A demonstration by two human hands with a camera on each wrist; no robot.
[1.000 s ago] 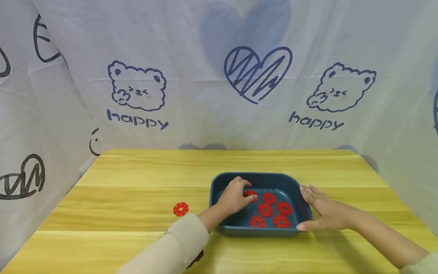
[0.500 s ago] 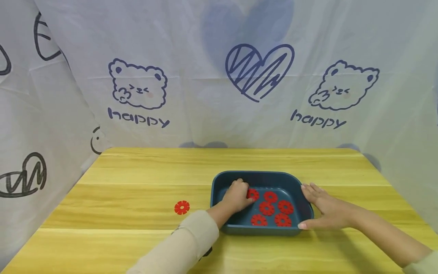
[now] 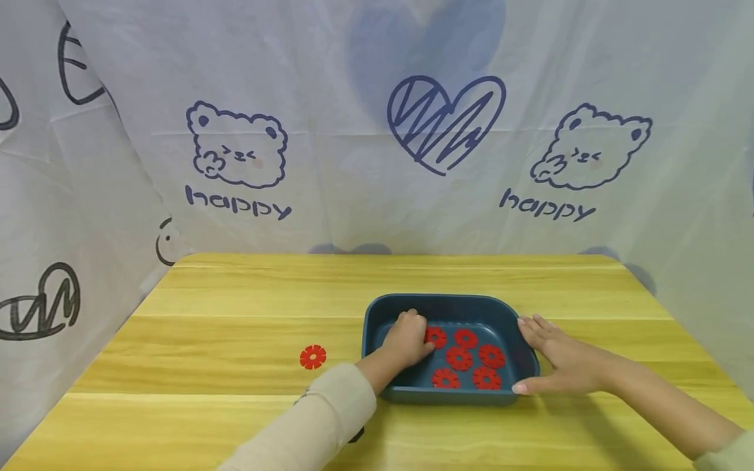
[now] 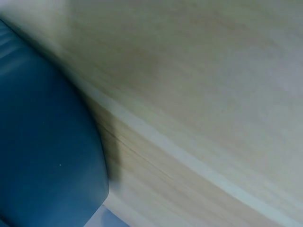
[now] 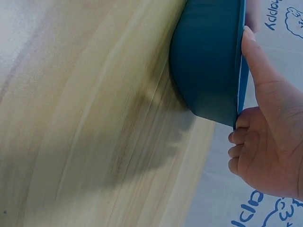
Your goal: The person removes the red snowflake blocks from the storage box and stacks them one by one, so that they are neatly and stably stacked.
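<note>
A dark blue rectangular tub stands on the table with several red notched plastic discs lying flat in it. Inside its left half is my left hand, fingers curled down and thumb against a red snowflake disc that is partly covered. Its fingertips are hidden in the head view. At the right end, my right hand holds the tub with thumb at the near corner and fingers at the far one. The right wrist view shows the thumb on the rim. The left wrist view shows only the tub's outer wall and tabletop.
One more red disc lies on the wooden table, left of the tub. Behind the table hangs a white cloth printed with bears and hearts.
My left hand has lowered and its fingers have drawn in beside the disc, which has shifted slightly toward me in the last half second. The right hand keeps its place on the tub.
</note>
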